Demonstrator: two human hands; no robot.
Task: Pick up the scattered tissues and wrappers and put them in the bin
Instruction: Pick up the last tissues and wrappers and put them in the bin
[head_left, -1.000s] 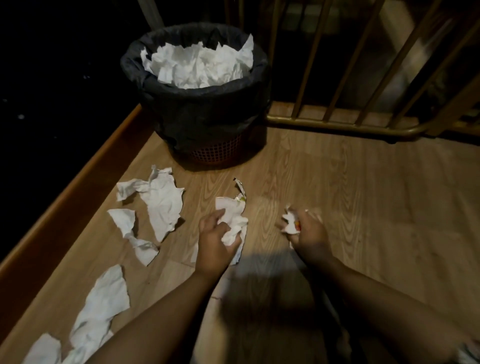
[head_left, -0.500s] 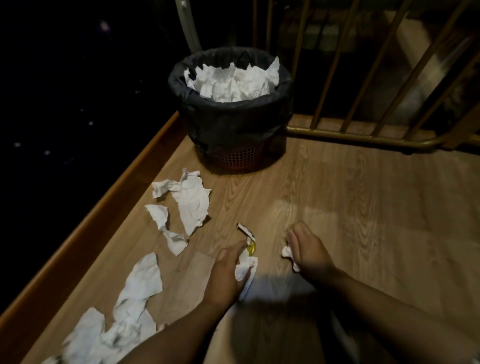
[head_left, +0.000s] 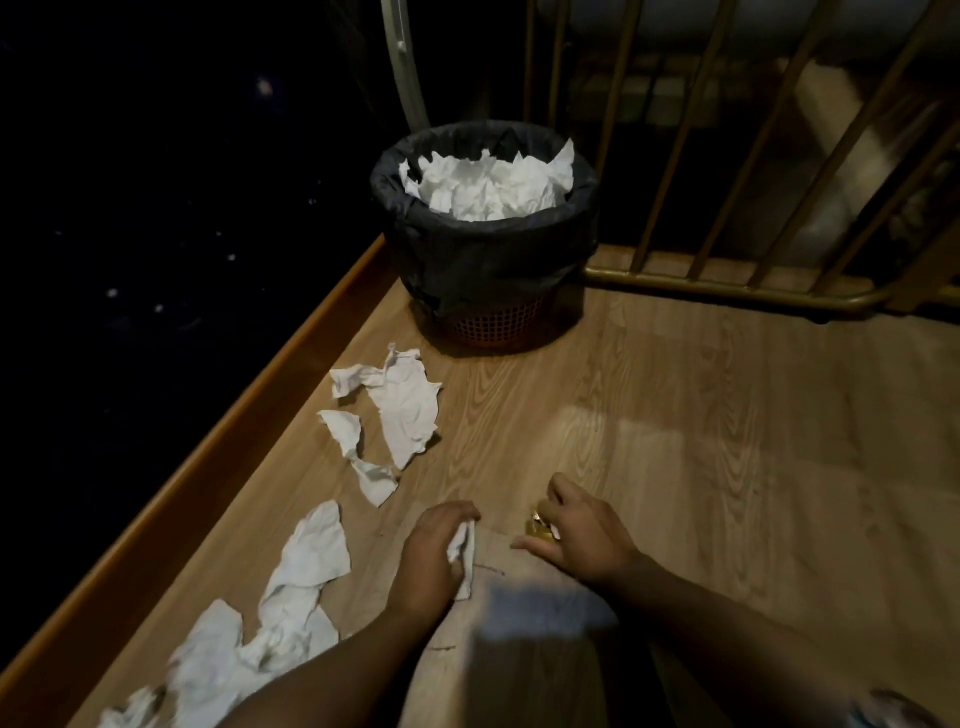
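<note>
My left hand is closed around a crumpled white tissue low on the wooden floor. My right hand rests beside it, fingers curled over a small yellowish wrapper. Far ahead stands the bin, lined with a black bag and heaped with white tissues. Loose tissues lie on the floor to the left: a large one, a narrow torn one and a long trail running to the lower left.
A raised wooden ledge borders the floor on the left, with darkness beyond. A brass-coloured railing with slanted bars runs behind and right of the bin. Bare wooden floor spreads to the right.
The view has shifted so the bin sits further right and away. My left hand has bunched up the tissue, and my right hand has moved onto the yellowish wrapper.
</note>
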